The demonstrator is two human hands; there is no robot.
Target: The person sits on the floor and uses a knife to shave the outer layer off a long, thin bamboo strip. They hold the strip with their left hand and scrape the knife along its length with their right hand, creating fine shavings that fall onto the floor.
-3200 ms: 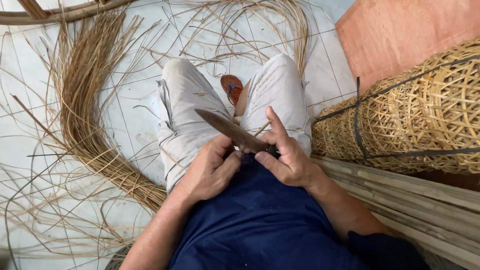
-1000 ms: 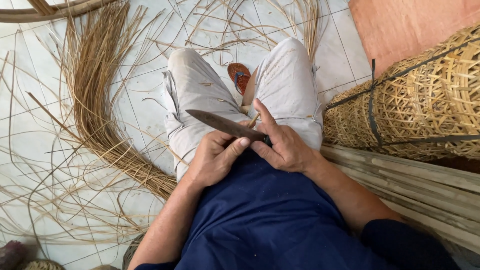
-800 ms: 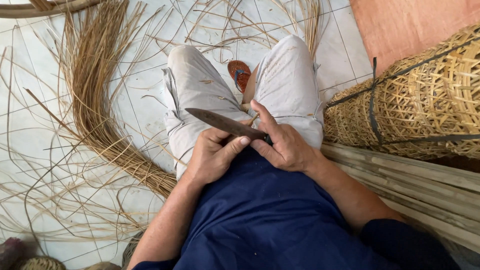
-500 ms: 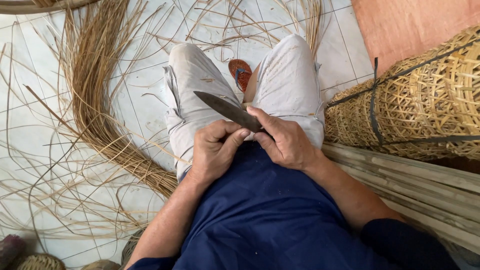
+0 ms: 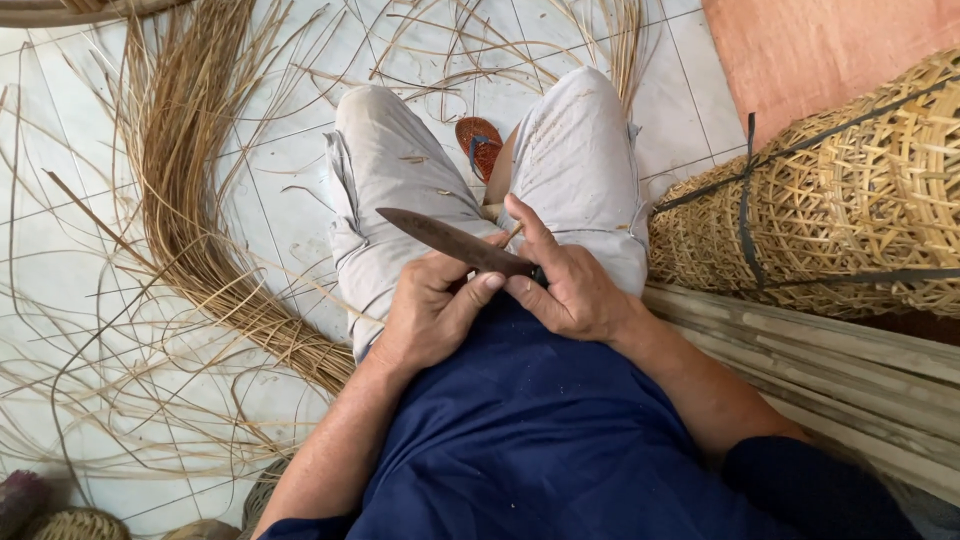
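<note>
Two hands meet over the lap of a seated person in pale trousers and a dark blue shirt. The right hand [image 5: 575, 290] has its grip closed on the handle of one dark-bladed knife [image 5: 455, 243], whose blade points toward ten o'clock across the left thigh. The left hand [image 5: 432, 312] lies just beside it at eight o'clock of the handle, its grip curled narrow with the thumb touching the blade's base; a thin cane strip [image 5: 512, 232] seems pinched there, though I cannot tell for certain. One brown sandal [image 5: 479, 146] shows between the knees at twelve o'clock. One thick curved bundle of split cane [image 5: 190, 210] lies on the tiled floor [image 5: 60, 270] at nine o'clock. One woven basket [image 5: 850, 210] sits at three o'clock, above a stack of bamboo slats [image 5: 830, 360].
</note>
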